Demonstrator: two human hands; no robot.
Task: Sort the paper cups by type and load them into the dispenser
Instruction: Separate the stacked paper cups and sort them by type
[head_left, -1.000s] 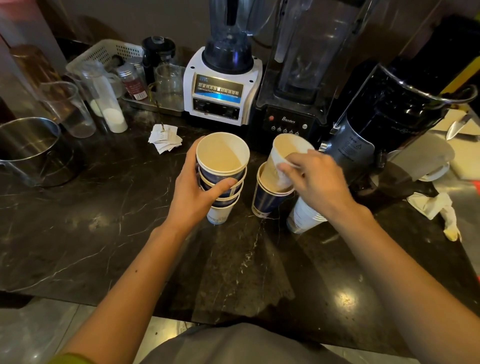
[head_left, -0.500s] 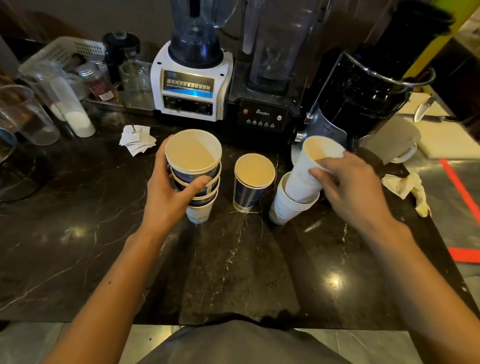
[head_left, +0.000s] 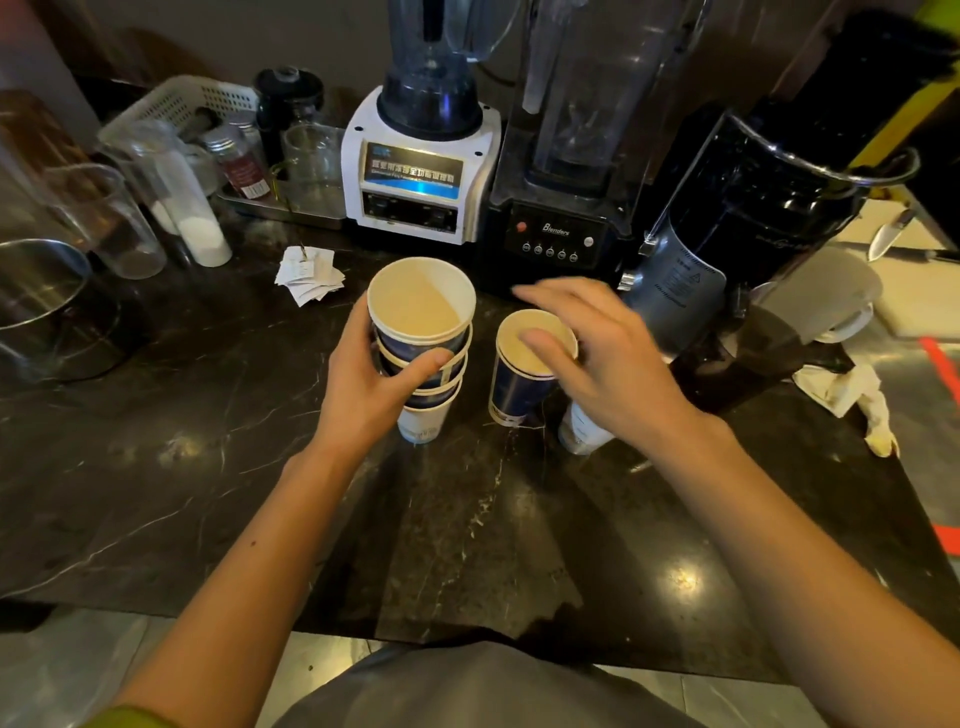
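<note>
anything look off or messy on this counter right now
A few things. Crumpled paper slips lie loose on the dark counter in front of the white blender. A soiled, crumpled cloth lies at the right edge. A knife lies bare on the far right. No cups have tipped over or spilled.

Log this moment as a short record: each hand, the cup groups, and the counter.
left hand: gripping the nested stack of blue cups, base on the counter
right hand: open, fingers spread over the single blue cup, not gripping it
white cups: mostly hidden beneath the right hand
counter: dark marble
behind: white blender, black blender
dispenser: not identifiable
</note>
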